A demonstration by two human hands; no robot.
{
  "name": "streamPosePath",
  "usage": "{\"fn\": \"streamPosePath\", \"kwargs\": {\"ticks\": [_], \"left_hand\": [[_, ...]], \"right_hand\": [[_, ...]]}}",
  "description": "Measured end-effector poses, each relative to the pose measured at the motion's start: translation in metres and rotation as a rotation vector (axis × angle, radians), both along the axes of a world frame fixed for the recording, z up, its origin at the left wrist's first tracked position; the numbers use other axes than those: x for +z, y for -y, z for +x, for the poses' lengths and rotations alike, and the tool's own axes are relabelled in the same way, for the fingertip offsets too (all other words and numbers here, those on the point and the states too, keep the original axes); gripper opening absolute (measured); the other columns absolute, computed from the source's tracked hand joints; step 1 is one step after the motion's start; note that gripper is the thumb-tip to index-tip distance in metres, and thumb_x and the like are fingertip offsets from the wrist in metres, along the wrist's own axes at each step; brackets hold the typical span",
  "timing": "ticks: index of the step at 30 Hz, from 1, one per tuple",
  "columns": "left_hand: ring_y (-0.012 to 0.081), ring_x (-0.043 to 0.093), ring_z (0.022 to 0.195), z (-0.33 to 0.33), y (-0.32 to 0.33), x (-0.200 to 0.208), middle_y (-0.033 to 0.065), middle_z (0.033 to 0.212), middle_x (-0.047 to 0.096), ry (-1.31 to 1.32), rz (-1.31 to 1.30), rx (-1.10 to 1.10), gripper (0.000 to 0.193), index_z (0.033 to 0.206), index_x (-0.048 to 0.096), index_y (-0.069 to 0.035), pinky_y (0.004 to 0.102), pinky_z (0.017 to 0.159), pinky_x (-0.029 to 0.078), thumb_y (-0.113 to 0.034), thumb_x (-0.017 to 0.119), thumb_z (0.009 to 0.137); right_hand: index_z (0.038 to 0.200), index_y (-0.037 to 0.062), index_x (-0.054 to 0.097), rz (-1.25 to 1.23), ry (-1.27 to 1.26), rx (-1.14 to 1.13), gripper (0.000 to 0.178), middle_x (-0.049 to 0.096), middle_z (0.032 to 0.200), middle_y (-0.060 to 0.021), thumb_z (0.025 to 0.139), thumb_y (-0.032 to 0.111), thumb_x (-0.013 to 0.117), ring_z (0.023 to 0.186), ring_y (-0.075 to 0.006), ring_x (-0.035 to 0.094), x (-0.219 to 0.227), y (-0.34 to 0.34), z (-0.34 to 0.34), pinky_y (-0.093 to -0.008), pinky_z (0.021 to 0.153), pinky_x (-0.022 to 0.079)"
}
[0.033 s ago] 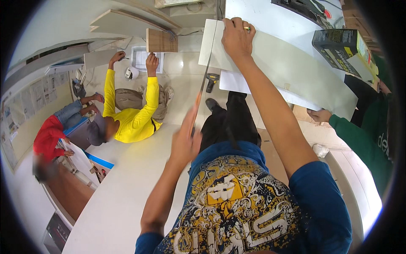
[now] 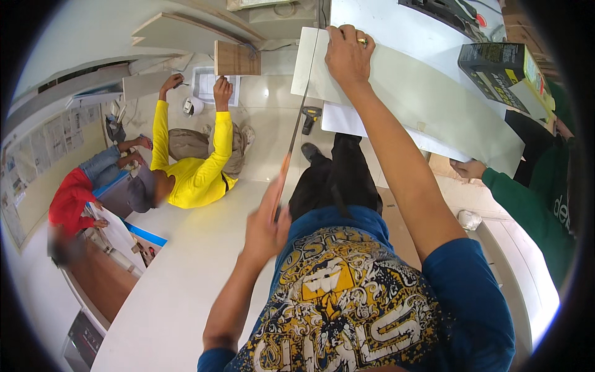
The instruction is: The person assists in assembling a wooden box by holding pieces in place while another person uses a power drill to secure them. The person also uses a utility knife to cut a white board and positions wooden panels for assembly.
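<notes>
Filling the top R, a white surface (image 2: 387, 22) carries a long pale board (image 2: 434, 93), its L end jutting past the edge. Blk/yel box (image 2: 501, 77) sits twd the board's R half; can't tell if it's on board or surface. Handsaw (image 2: 294, 137), dark blade w/ orange handle, slants up to the board's near edge by the L end. L grip (image 2: 266, 228), a bit blurred, is closed rd the saw's handle; R grip (image 2: 350, 59) clasps the board's far edge, fingers bent over it, just R of the blade. Gold ring (image 2: 362, 41) on 1 R finger.
</notes>
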State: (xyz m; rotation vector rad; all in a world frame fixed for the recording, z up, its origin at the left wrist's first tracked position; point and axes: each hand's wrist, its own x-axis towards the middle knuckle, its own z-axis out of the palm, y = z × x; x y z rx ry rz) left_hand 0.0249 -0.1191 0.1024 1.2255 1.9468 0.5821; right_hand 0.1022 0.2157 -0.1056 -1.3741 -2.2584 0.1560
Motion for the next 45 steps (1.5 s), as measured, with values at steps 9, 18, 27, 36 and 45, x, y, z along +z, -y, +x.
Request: {"fn": "streamPosePath", "kwargs": {"ticks": [9,18,27,36,45], "left_hand": [[0.0441,0.062,0.117,-0.013,-0.093,-0.161,0.0246,0.138,0.058,0.116,0.22,0.114,0.062,0.152,0.037,-0.006,0.043,0.096,0.053,-0.001,0.053,0.093],[0.04,0.051,0.134,-0.01,-0.136,-0.092,0.0229,0.145,0.053,0.155,0.252,0.075,0.06,0.154,0.032,-0.007,0.042,0.107,0.044,-0.008,0.053,0.098],[0.0435,0.066,0.098,0.002,-0.054,-0.03,0.0263,0.132,0.061,0.05,0.154,0.051,0.062,0.155,0.036,-0.011,0.0423,0.088,0.052,-0.002,0.053,0.096],[0.04,0.067,0.106,-0.002,-0.035,-0.082,0.0232,0.138,0.058,0.019,0.102,0.065,0.06,0.151,0.043,-0.01,0.0389,0.085,0.055,0.001,0.056,0.094],[0.0341,0.06,0.128,0.011,-0.044,-0.051,0.0222,0.144,0.056,-0.048,0.126,0.018,0.055,0.151,0.038,-0.002,0.0376,0.103,0.048,-0.006,0.054,0.099]], "right_hand": [[0.115,0.0154,0.072,0.01,-0.012,0.02,0.031,0.061,0.103,-0.0044,0.087,0.013,0.06,0.104,-0.0262,0.057,-0.007,0.017,-0.007,-0.0498,0.104,0.033],[0.116,0.0122,0.071,-0.017,-0.032,0.02,0.027,0.061,0.108,-0.0071,0.092,0.015,0.059,0.106,-0.026,0.057,0.003,0.008,-0.004,-0.0509,0.104,0.032],[0.118,0.0129,0.07,-0.013,-0.007,0.008,0.029,0.061,0.11,-0.0057,0.09,0.015,0.061,0.111,-0.0256,0.055,0.001,0.008,-0.004,-0.0517,0.105,0.032],[0.117,0.0142,0.07,-0.009,0.011,0.024,0.029,0.062,0.111,-0.0037,0.09,0.015,0.059,0.111,-0.0265,0.055,0.0,0.01,-0.004,-0.0486,0.105,0.032],[0.118,0.0151,0.071,0.009,0.022,0.003,0.029,0.063,0.111,-0.0051,0.09,0.015,0.062,0.108,-0.0249,0.058,-0.004,0.001,-0.003,-0.0501,0.103,0.033]]}}
